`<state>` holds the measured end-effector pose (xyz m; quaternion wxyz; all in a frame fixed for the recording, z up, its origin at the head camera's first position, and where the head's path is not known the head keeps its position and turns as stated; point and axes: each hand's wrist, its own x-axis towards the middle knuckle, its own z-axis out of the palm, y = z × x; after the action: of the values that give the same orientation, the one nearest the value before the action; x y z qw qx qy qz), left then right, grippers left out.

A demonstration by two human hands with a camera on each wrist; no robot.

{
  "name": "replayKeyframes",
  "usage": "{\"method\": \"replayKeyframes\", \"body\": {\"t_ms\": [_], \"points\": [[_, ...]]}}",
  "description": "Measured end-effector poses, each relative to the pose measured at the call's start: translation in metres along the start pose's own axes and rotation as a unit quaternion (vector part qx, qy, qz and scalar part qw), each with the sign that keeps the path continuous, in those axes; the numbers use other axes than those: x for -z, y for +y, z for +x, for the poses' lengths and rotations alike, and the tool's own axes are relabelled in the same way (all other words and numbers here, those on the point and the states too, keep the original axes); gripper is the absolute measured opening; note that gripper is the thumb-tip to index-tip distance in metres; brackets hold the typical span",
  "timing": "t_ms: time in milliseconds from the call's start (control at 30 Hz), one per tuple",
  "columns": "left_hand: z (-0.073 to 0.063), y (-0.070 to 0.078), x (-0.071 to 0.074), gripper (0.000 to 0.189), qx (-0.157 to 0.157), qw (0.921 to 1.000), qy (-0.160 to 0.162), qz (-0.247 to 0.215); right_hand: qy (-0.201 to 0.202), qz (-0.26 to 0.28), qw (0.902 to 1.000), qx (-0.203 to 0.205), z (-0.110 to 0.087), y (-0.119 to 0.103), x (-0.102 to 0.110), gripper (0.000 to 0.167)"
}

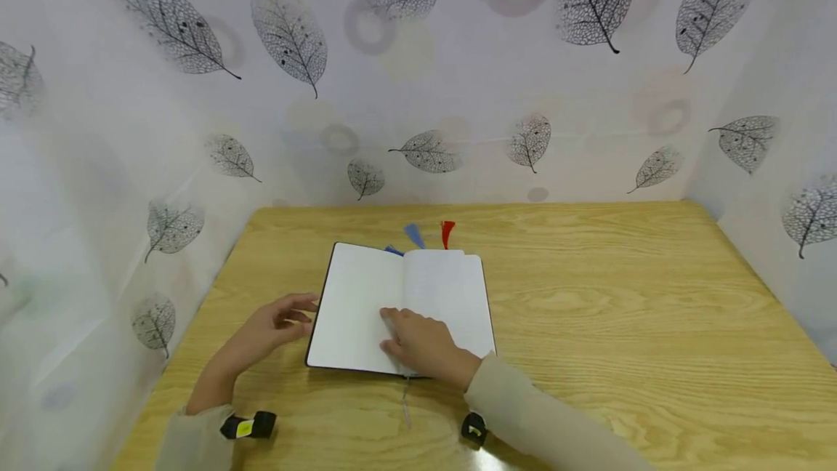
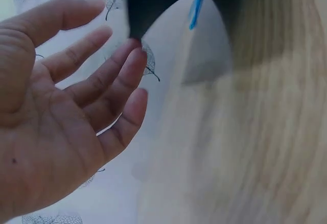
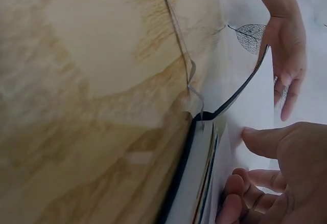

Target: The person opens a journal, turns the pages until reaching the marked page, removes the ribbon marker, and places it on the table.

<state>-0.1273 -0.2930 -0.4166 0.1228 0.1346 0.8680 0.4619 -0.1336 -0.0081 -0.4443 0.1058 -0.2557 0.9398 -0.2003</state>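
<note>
An open notebook (image 1: 360,296) with blank-looking pages and a dark cover lies on the table. My right hand (image 1: 425,346) is over the middle of the spread, with its index finger extended onto the left page near the fold. In the right wrist view its other fingers (image 3: 235,203) are bent beside the page stack. The left cover (image 3: 242,88) rises from the table at a slant. Beside the notebook's left edge is my left hand (image 1: 261,329), fingers loosely bent. A fingertip meets or nearly meets the dark cover (image 2: 153,1) in the left wrist view; actual contact is unclear.
A light blue tassel (image 1: 414,235), a red tassel (image 1: 447,233) and a darker blue one (image 1: 394,249) stick out past the notebook's top. A thin ribbon (image 1: 405,404) trails from its bottom. Leaf-patterned sheeting (image 1: 458,93) encloses the wooden table (image 1: 628,325) behind and at both sides.
</note>
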Motion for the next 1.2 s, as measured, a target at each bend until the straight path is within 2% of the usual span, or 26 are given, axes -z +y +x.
{"method": "replayKeyframes", "body": {"t_ms": [100,167,233,367,467,533,867,1100,1200], "points": [[0.003,0.006,0.000,0.045,-0.015,0.9991,0.034,0.020,-0.004,-0.019,0.9998,0.004,0.001,-0.003,0.001,0.054],[0.007,0.013,-0.001,0.044,-0.021,0.9985,0.044,0.025,-0.007,-0.032,0.9994,0.006,0.001,-0.005,0.002,0.054],[0.013,0.020,-0.004,0.045,-0.025,0.9986,0.037,0.029,-0.009,-0.036,0.9993,0.003,0.001,-0.006,0.002,0.054],[0.024,0.027,-0.017,0.046,-0.027,0.9992,-0.012,0.026,-0.016,-0.032,0.9993,-0.007,0.003,-0.007,0.002,0.053],[0.029,0.025,-0.026,0.046,-0.015,0.9987,-0.042,0.022,-0.022,-0.025,0.9994,-0.013,0.004,-0.008,0.001,0.053],[0.031,0.022,-0.031,0.046,-0.006,0.9985,-0.049,0.022,-0.024,-0.021,0.9994,-0.013,0.005,-0.008,0.002,0.054],[0.037,0.010,-0.046,0.045,0.009,0.9975,-0.049,0.051,-0.007,-0.018,0.9997,-0.013,-0.002,0.001,0.003,0.044],[0.035,0.011,-0.050,0.046,0.020,0.9974,-0.029,0.063,0.039,-0.039,0.9985,-0.003,-0.008,0.026,0.017,0.042],[0.035,0.008,-0.051,0.046,0.032,0.9968,-0.020,0.070,0.050,-0.037,0.9980,-0.014,-0.010,0.038,0.027,0.043]]}}
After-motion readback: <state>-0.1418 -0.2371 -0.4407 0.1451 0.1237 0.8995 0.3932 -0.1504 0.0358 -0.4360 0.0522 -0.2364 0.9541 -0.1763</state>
